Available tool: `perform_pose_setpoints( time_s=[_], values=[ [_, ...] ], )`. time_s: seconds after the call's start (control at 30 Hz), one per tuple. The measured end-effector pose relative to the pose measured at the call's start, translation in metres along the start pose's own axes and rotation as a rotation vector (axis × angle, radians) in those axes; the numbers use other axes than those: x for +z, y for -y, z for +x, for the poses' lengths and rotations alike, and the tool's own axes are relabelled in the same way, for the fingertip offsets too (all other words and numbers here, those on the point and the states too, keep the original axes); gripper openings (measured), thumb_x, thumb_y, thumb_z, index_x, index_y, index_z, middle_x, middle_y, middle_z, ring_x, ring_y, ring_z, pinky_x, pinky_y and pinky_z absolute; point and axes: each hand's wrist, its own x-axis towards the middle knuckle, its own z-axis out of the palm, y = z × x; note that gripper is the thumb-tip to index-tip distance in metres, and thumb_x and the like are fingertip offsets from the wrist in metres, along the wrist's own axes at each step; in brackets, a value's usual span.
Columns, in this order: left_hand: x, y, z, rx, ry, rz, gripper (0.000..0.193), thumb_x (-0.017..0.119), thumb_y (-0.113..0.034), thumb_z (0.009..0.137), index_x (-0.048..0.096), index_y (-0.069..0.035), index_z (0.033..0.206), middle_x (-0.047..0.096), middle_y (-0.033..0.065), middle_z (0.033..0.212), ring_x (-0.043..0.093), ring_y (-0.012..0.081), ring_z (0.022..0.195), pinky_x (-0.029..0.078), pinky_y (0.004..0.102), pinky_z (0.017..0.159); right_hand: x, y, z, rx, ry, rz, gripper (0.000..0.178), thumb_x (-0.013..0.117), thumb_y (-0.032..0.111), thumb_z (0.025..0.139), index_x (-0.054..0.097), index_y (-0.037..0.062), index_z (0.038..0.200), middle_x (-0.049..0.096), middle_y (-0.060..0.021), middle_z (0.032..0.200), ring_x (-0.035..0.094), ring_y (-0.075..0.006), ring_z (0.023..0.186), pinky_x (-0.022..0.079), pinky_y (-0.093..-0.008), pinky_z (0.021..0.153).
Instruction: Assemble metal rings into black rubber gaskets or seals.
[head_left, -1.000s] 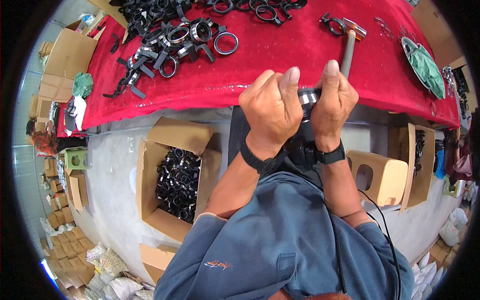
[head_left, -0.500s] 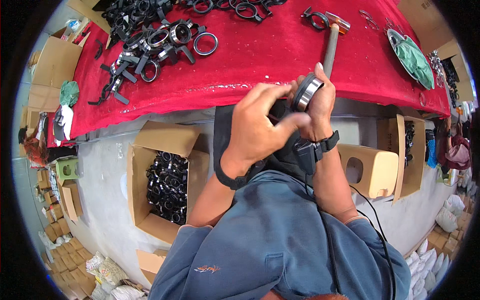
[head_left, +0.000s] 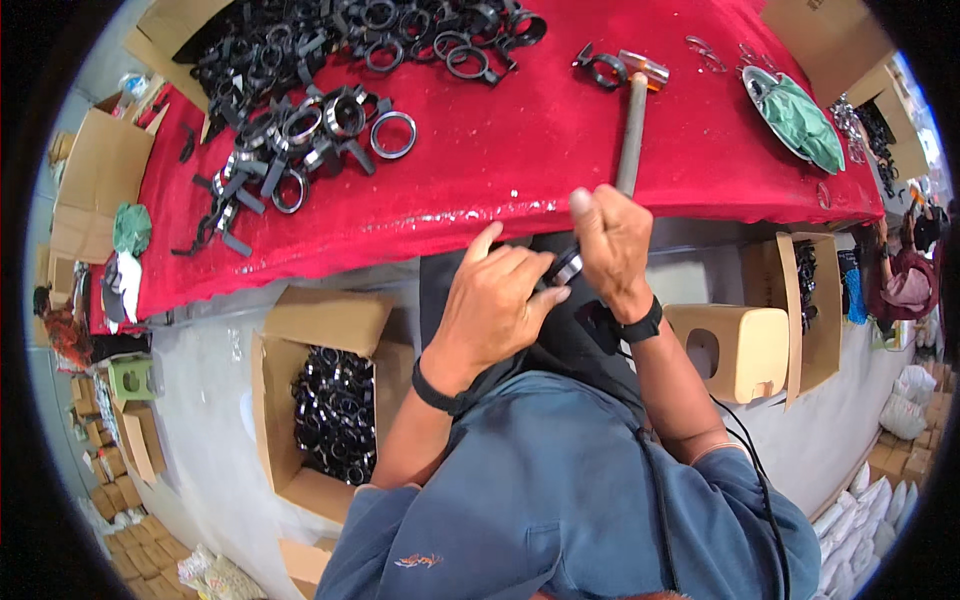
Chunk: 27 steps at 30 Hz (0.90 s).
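A black ring with a silver metal band point(head_left: 568, 267) is held between my two hands above my lap, just off the table's near edge. My left hand point(head_left: 490, 310) pinches its left side between thumb and fingers, the index finger sticking up. My right hand point(head_left: 612, 245) is closed over the right side, thumb pointing up, and hides much of the ring; its fingertips are out of sight. Beyond the right hand, a hammer point(head_left: 634, 130) lies on the red cloth, its head beside a single black ring with a tab point(head_left: 606, 72).
Black clamp-like rings point(head_left: 270, 150) are heaped on the table's left; one loose silver-edged ring point(head_left: 393, 135) lies beside them. A dish with green cloth point(head_left: 800, 120) is at right. Below stand an open carton of rings point(head_left: 285, 480), a yellow stool point(head_left: 745, 350) and another carton point(head_left: 820, 360).
My right hand has turned over, its back now up, and closed over the ring. The ring is lower, and my left hand, open before, now pinches it. The whole view has shifted slightly.
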Motion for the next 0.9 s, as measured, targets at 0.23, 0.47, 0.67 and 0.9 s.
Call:
perform_pose_setpoints(
  time_s=[0.23,0.47,0.67,0.9],
  values=[
    [0.013,-0.003,-0.006,-0.043,0.013,-0.047,0.038,0.085,-0.022,0.086,0.073,0.003,0.111,0.072,0.0201,0.092,0.069,0.0406,0.090,0.050,0.0555,0.109,0.008,-0.005,-0.013,0.028,0.065,0.062,0.051,0.069,0.027,0.106,0.054,-0.0005,0.066,0.048,-0.0170,0.060,0.047,-0.0351,0.052,0.036,-0.0472,0.052],
    [0.016,-0.007,-0.006,-0.077,-0.084,-0.035,0.032,0.082,-0.018,0.088,0.075,0.006,0.107,0.073,0.0208,0.092,0.070,0.0395,0.089,0.055,0.0474,0.084,0.014,0.000,-0.010,0.071,-0.001,0.138,0.052,0.071,0.024,0.105,0.053,-0.0014,0.063,0.048,-0.0180,0.057,0.045,-0.0326,0.048,0.035,-0.0455,0.050],
    [0.013,-0.010,0.010,-0.090,-0.067,-0.006,0.033,0.084,-0.018,0.086,0.075,0.004,0.108,0.073,0.0201,0.090,0.068,0.0400,0.086,0.054,0.0477,0.081,0.017,-0.006,-0.003,0.228,-0.034,0.167,0.055,0.067,0.032,0.107,0.056,-0.0016,0.065,0.047,-0.0176,0.055,0.045,-0.0293,0.047,0.037,-0.0457,0.051],
    [-0.027,0.056,0.093,0.163,-0.121,0.581,0.039,0.084,-0.022,0.088,0.073,0.000,0.118,0.075,0.0145,0.100,0.072,0.0334,0.095,0.052,0.0525,0.107,-0.048,-0.052,0.053,0.109,-0.112,-0.062,0.032,0.066,0.031,0.106,0.075,0.0001,0.102,0.070,-0.0182,0.091,0.070,-0.0369,0.089,0.055,-0.0451,0.083]
  ],
)
